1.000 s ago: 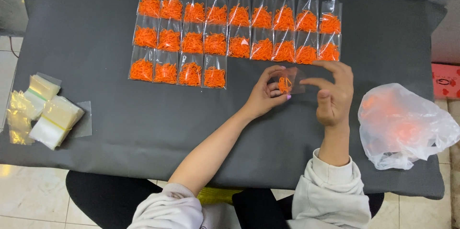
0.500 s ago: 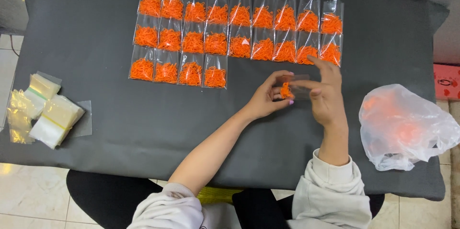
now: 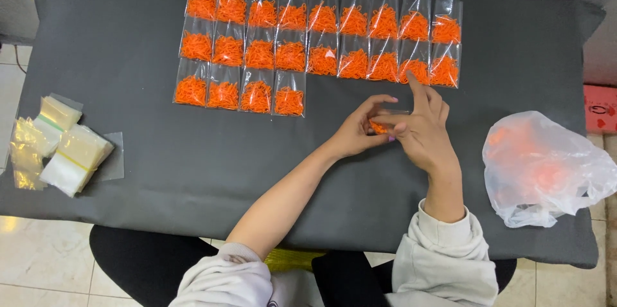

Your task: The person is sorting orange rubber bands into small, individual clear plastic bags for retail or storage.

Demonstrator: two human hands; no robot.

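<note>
Both our hands meet over the dark bench [image 3: 128, 172], just below the rows of filled packets. Left hand [image 3: 357, 133]: fingers curled in, thumb and fingertips pinched on a small clear packet of orange bits [image 3: 379, 127]. Right hand [image 3: 421, 133]: closed around the same packet from the other side, index finger stretched up toward the rows. Packet sits between the two hands, mostly hidden; only a sliver of orange shows.

Just above the hands: laid-out packets of orange bits [image 3: 321, 40] in three rows, the lowest row short and ending left of our left hand. Right of the right hand, well apart: thin plastic bag [image 3: 546, 169] with orange showing through. Far left of the left hand: stack of empty clear bags [image 3: 61, 146].
</note>
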